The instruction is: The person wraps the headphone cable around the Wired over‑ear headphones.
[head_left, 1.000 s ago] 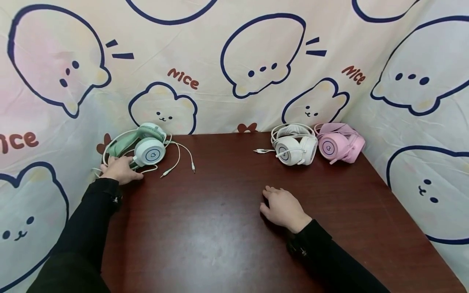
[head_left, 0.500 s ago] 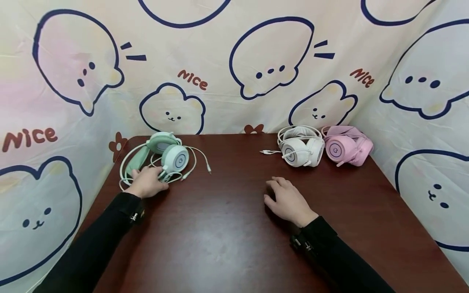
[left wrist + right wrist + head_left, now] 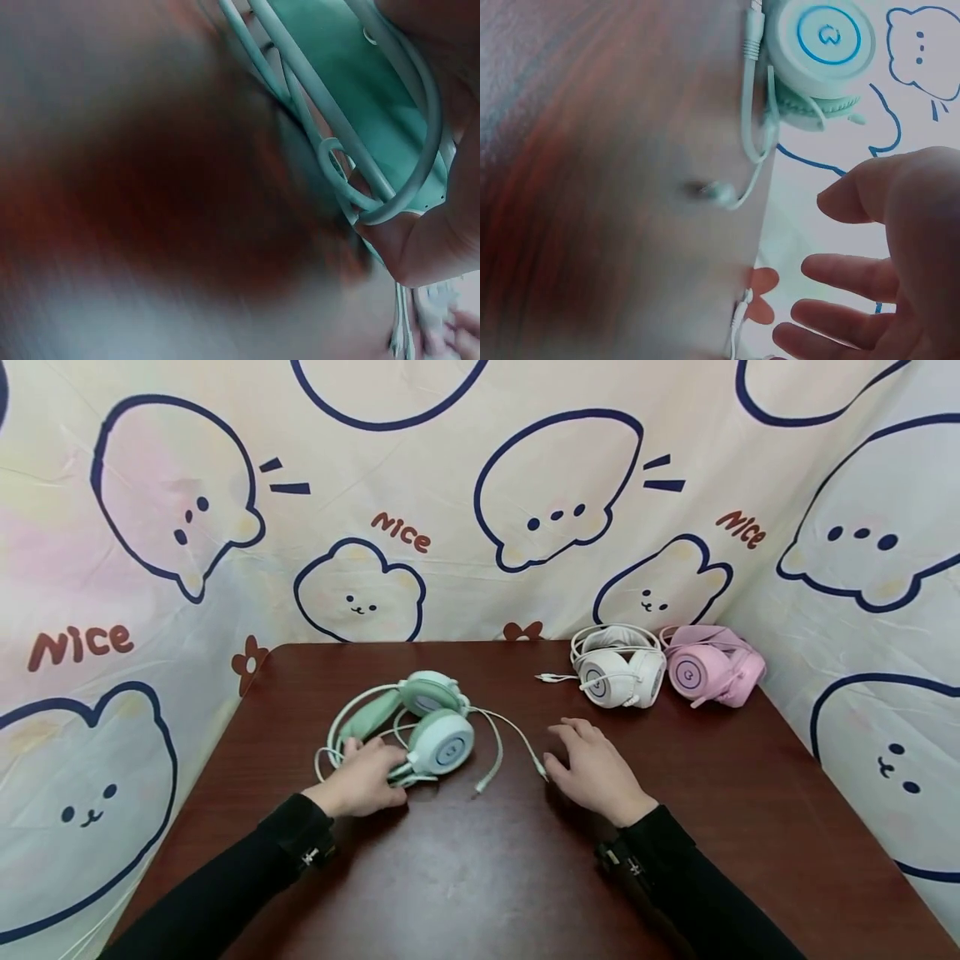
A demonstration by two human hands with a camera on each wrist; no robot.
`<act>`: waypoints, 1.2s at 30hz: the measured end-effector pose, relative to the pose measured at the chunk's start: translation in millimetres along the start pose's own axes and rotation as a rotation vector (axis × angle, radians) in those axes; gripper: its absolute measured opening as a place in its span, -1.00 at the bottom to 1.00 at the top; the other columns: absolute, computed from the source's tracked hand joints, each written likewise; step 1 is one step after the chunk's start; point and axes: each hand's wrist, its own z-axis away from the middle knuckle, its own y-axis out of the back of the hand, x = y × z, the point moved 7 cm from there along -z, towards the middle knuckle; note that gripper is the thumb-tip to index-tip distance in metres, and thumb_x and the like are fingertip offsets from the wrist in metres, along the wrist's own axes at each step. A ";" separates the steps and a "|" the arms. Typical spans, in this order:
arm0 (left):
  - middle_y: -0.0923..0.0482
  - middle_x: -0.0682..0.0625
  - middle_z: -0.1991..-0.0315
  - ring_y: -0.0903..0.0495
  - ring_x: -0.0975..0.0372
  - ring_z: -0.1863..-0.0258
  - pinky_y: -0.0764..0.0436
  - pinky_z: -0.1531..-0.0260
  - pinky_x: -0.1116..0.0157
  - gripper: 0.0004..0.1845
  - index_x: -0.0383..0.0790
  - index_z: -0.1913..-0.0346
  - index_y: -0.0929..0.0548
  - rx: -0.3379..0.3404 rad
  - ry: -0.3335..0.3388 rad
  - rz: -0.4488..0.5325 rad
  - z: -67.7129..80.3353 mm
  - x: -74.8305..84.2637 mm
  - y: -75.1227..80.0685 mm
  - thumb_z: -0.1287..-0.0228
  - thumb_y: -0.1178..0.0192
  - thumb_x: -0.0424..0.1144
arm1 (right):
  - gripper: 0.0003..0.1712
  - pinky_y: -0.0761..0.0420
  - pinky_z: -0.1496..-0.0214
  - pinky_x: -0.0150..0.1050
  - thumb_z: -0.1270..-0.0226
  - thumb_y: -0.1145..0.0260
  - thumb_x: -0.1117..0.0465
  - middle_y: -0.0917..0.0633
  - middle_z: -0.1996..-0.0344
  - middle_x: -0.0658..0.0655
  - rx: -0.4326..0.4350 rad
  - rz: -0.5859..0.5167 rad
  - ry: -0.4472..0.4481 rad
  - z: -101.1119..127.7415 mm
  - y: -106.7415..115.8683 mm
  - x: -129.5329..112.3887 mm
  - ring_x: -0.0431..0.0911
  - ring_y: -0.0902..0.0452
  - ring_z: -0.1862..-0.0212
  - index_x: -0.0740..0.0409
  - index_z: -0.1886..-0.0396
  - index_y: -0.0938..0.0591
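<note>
Mint-green headphones (image 3: 444,743) with pale green earcups and a looped cable lie left of the middle of the table. My left hand (image 3: 362,778) grips their headband on the near side; in the left wrist view the thumb (image 3: 394,244) is hooked through the cable loops by the green band (image 3: 375,90). Two cable ends stretch to the right, and one plug (image 3: 543,771) reaches close to my right hand (image 3: 597,774). That hand is held low over the table with fingers spread and nothing in it. In the right wrist view an earcup (image 3: 821,37) shows beyond the thumb.
White headphones (image 3: 617,668) with a wrapped cable stand at the back right, their plug (image 3: 557,677) pointing left. Pink headphones (image 3: 712,667) sit right against them. A printed cloth (image 3: 450,485) hangs behind the brown table (image 3: 465,877) and along both sides.
My left hand has drawn the green headphones from the back left corner toward the middle and nearer to me. The right hand stays about in place. The camera view has shifted slightly.
</note>
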 end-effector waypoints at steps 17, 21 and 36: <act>-0.61 0.09 0.07 -0.57 0.24 0.05 -0.40 0.02 0.12 -0.64 -0.06 0.05 -0.77 -0.007 -0.130 0.224 -2.2 68.5 -5.2 -0.22 -0.45 0.08 | -0.47 -0.55 -0.30 0.18 -0.45 -0.31 0.06 -0.62 -0.20 0.38 -0.111 0.039 -0.066 10.0 -10.6 16.6 0.26 -0.55 -0.27 0.33 -0.25 -0.60; -0.59 -0.10 0.04 -0.59 0.07 0.08 -0.60 0.08 0.09 -0.73 -0.17 0.01 -0.73 0.189 0.077 0.318 -10.8 32.7 25.2 -0.41 -0.31 -0.07 | -0.46 -0.60 -0.25 0.18 -0.45 -0.33 0.03 -0.67 -0.16 0.36 -0.180 0.124 -0.067 9.7 -16.7 16.6 0.24 -0.62 -0.22 0.37 -0.19 -0.64; -0.36 -0.15 0.21 -0.41 0.06 0.24 -0.38 0.25 0.21 -0.39 -0.35 0.04 -0.35 -0.042 0.499 0.419 -27.0 -17.8 3.0 -0.18 -0.50 -0.04 | -0.50 -0.69 0.07 0.14 -0.40 -0.33 -0.04 -0.74 0.16 0.27 -0.288 0.258 -0.028 2.6 -20.2 8.3 0.21 -0.72 0.08 0.33 0.01 -0.71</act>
